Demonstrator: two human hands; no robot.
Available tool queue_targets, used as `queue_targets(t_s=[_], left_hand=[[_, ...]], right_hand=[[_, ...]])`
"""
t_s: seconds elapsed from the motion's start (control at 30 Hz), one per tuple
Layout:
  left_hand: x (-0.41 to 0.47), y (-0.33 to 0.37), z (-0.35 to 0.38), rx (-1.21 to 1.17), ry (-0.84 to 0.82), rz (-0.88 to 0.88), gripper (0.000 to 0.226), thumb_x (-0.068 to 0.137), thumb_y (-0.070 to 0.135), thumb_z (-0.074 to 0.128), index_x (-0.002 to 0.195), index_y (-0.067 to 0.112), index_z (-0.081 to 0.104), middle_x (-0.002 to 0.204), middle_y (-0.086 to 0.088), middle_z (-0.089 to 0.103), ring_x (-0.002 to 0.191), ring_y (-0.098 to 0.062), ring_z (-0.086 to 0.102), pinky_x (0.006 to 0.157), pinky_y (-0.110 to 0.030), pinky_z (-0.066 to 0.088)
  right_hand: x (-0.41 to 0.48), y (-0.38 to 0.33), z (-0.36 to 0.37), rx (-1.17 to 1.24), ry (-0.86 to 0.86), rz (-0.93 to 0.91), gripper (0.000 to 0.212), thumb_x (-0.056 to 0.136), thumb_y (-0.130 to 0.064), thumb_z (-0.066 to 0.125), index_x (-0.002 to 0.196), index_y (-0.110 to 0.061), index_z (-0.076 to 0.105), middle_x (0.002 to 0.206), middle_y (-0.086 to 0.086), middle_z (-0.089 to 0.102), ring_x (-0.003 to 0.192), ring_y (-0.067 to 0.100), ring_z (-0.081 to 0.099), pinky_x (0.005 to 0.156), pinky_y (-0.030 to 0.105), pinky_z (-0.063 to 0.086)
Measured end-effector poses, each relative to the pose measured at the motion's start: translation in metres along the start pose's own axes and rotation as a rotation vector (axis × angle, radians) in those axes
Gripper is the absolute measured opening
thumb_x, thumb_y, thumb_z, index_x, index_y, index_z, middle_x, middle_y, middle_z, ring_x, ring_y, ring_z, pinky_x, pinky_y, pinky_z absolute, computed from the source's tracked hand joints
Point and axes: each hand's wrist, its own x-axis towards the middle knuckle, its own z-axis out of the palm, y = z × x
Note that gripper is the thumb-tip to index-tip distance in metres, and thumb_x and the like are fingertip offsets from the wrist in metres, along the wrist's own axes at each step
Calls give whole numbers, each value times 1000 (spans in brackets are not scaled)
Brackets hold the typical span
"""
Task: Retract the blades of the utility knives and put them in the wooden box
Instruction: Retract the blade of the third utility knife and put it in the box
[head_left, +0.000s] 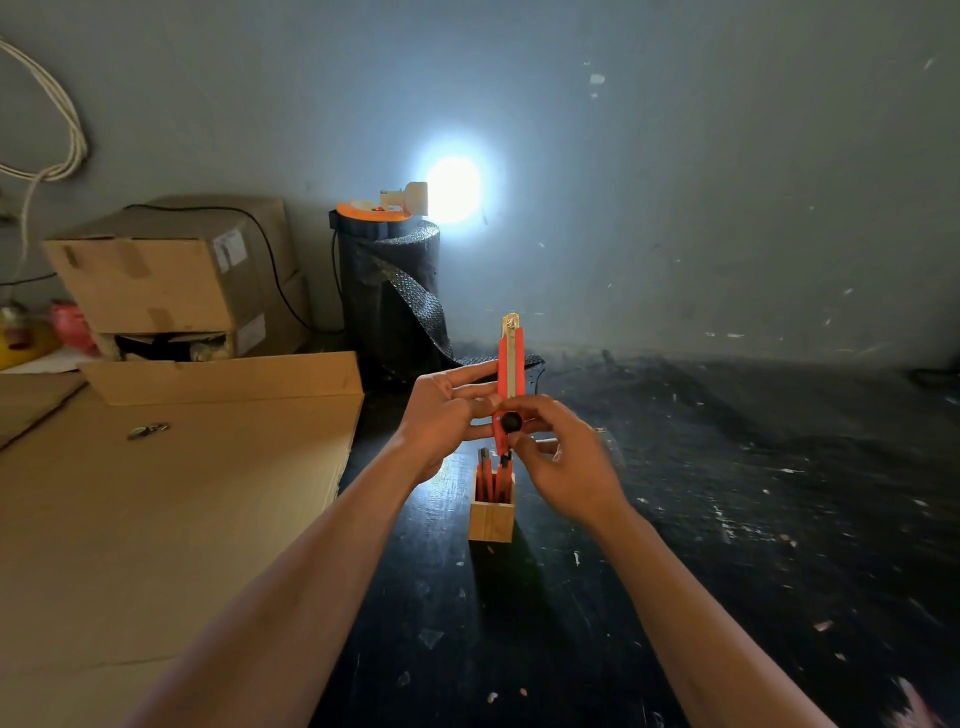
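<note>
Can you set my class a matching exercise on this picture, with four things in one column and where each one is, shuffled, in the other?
Things:
1. knife
2. wooden box
3. cardboard sheet
4. lamp

Places:
A. lying flat on the left
B. held upright in both hands
C. shining at the back wall, on the black roll
D. standing on the dark table below the hands, with other knives in it

Pairs: 1-B, 2-D, 3-A, 4-C
</note>
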Motion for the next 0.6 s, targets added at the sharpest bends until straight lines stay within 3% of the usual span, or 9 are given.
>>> queue_targets(t_s=[0.1, 0.23, 0.33, 0.47, 0.6], left_hand=[[0, 1, 0, -5, -1, 5, 39, 92, -3, 71, 127, 15, 71, 90, 13, 80, 78, -5, 79, 60, -23, 63], [-2, -1, 2, -20, -3, -16, 42, 92, -4, 70, 129, 16, 70, 93, 9, 80, 79, -9, 80, 61, -24, 63], [-3, -2, 2, -14, 3, -18, 41, 93, -4, 69, 129, 16, 70, 94, 9, 79, 77, -7, 80, 59, -23, 62], [-2, -2, -1, -22, 15, -13, 40, 94, -3, 69, 129, 15, 70, 106, -1, 79, 86, -13, 79, 66, -26, 65], [-2, -2, -2, -35, 23, -21, 41, 93, -2, 70, 131, 14, 69, 114, -7, 78, 98, -24, 78, 79, -39, 64]], right_hand=[[1, 1, 0, -19, 21, 8, 26, 96, -16, 68, 108, -36, 56, 107, -21, 61, 90, -9, 58, 73, 3, 38], [1, 1, 7, 20, 90, 62, 22, 89, -31, 74, 100, -30, 54, 92, -23, 61, 80, -10, 59, 66, 5, 39], [-2, 2, 7, 34, 75, 41, 26, 92, -30, 71, 110, -35, 53, 104, -20, 62, 86, -11, 57, 71, 6, 39], [-1, 5, 3, -1, 19, -26, 37, 97, -12, 65, 116, -43, 57, 115, -19, 59, 93, -15, 54, 76, 3, 40], [2, 7, 7, 9, 32, 10, 28, 95, -18, 69, 108, -40, 57, 107, -23, 61, 91, -14, 57, 76, 6, 39]])
